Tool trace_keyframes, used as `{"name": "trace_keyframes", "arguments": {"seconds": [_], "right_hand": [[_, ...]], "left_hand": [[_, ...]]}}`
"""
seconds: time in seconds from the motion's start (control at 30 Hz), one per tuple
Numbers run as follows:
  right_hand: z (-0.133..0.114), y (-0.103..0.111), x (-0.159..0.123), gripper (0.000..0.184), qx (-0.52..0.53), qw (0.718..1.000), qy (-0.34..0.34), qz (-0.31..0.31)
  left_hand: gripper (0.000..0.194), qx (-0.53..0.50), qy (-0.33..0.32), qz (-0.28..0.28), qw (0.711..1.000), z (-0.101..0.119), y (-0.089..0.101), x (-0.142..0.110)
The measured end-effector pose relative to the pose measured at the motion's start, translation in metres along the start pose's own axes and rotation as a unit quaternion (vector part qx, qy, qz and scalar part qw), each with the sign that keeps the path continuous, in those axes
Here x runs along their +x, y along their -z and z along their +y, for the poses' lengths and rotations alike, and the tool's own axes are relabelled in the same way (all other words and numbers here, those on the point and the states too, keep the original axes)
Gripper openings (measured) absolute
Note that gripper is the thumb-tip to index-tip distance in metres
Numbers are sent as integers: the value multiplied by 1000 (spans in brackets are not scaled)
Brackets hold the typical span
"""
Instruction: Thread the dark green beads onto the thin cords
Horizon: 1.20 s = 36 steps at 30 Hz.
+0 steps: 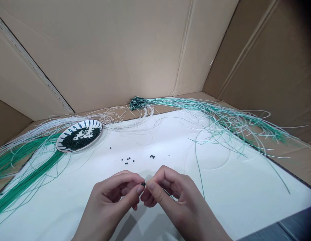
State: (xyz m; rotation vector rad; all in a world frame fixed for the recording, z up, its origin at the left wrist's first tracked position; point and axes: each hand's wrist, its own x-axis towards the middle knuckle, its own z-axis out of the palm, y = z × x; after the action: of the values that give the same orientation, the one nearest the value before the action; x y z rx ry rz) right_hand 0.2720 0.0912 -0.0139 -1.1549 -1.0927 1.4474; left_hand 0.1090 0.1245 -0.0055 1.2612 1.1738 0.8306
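Observation:
Both my hands meet low in the middle of the view, just above the white sheet. Between thumb and forefinger, my left hand (120,194) pinches small dark green beads (143,184). Close against it, my right hand (168,190) is closed in a pinch on a thin green wire (168,193), part of which shows below the fingers. How the wire meets the beads is hidden by the fingertips. Past my hands, several loose beads (152,156) lie on the sheet, with more scattered beads (127,160) to their left.
A striped plate (101,129) of dark beads stands at the left. Green wires (32,180) and white wires (50,125) lie around it. A beaded bundle (137,103) trails long strands (221,117) to the right. Cardboard walls (120,50) enclose the white sheet (233,201).

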Motion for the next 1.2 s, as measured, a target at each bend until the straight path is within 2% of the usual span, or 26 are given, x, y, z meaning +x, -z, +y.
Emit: {"name": "trace_keyframes", "arguments": {"seconds": [0.17,0.37,0.63,0.87,0.93,1.07,1.2], "right_hand": [[3,1,1,24,9,1000,9,-6],[7,2,2,9,-17,999,10,32],[0,2,1,15,48,998,-29,3],[-3,0,2,10,-11,1000,-14,8],[-2,1,2,9,-14,1000,-16,3],[1,1,3,9,0,1000,-27,-12],[0,0,2,11,-2,999,-30,-13]], "left_hand": [[16,16,-11,-5,1000,1,0,1],[8,21,-34,10,999,0,1,1],[4,-22,2,-4,1000,0,3,2],[26,-87,33,13,996,-2,2,1],[26,-100,25,-6,995,-4,2,3],[19,-113,14,-80,990,-9,5,8],[10,-73,22,-87,993,-8,6,10]]}}
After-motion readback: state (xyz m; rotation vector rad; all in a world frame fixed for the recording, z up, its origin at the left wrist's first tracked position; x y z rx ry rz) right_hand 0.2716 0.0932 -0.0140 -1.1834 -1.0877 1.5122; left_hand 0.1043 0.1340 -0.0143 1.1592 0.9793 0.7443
